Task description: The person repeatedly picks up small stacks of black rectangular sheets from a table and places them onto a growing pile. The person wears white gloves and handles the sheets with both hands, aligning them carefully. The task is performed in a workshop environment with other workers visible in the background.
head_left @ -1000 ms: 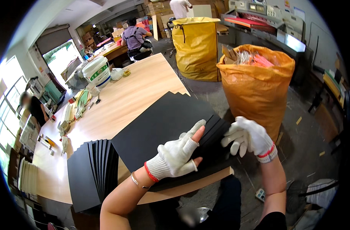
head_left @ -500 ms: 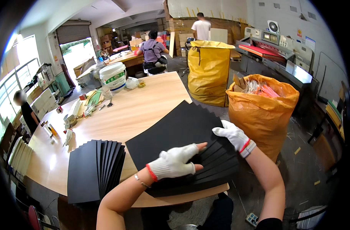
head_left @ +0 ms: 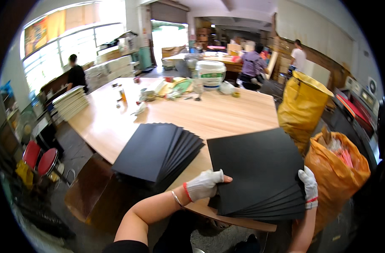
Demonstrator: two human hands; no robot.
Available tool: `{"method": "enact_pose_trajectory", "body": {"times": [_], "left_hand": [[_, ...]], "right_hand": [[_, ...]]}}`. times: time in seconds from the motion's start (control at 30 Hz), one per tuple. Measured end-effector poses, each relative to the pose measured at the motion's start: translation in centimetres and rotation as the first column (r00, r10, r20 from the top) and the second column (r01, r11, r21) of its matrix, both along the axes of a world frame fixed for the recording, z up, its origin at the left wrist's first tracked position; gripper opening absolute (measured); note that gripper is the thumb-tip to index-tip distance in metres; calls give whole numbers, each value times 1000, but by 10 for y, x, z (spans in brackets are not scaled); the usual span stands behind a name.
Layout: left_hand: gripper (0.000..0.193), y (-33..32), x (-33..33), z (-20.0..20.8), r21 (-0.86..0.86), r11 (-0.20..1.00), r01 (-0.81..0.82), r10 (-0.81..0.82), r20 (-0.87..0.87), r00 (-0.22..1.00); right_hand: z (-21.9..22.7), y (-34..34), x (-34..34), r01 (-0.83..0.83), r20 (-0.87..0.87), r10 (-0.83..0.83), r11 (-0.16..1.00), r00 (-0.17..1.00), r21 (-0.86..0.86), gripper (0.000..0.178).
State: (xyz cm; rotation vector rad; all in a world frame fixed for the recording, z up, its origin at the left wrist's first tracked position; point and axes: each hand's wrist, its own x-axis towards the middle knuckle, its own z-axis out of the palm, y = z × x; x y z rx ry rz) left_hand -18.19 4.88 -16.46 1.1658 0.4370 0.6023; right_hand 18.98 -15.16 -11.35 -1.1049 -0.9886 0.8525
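A fanned stack of large black sheets (head_left: 255, 168) lies at the table's near right edge, its layers stepped toward me. My left hand (head_left: 206, 184), in a white glove with bare fingertips, is closed on the stack's left edge, thumb on top and the other fingers mostly hidden. Along the right edge, my right hand (head_left: 308, 185) grips the same sheets, its fingers partly out of sight; this glove is white too. Left of it, a second fanned pile of black sheets (head_left: 148, 147) rests on the table, touched by neither hand.
The light wooden table (head_left: 243, 109) carries a white bucket (head_left: 210, 76), small bottles (head_left: 123, 93) and scraps at its far side. An orange sack (head_left: 335, 185) stands close on the right, a yellow sack (head_left: 304, 103) behind it. Red chairs (head_left: 47, 161) stand at left; several people are farther off.
My view has swung left. My left hand has gone from above the sheets to their left edge, and my right hand has moved down along the right edge. The stack now sits straighter.
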Motion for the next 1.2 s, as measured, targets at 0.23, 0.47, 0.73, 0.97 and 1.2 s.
{"method": "enact_pose_trajectory", "body": {"times": [0.23, 0.47, 0.73, 0.97, 1.2], "left_hand": [[35, -30, -107, 31, -443, 855, -270, 315, 31, 948], [31, 0, -212, 22, -361, 754, -549, 652, 312, 691], [18, 71, -265, -32, -414, 681, -604, 718, 211, 664], [31, 53, -259, -8, -429, 746, -510, 639, 245, 729], [53, -29, -240, -43, 33, 622, -782, 689, 452, 567]], "right_hand": [[-23, 6, 53, -216, -491, 89, 954, 866, -208, 30], [-13, 5, 19, 217, -79, -243, 943, 967, -253, 32], [-17, 7, 24, 182, -91, -212, 949, 973, -257, 29], [-20, 13, 39, 4, -297, -94, 957, 950, -290, 26], [-17, -7, 16, 289, -46, -297, 949, 954, -129, 30]]}}
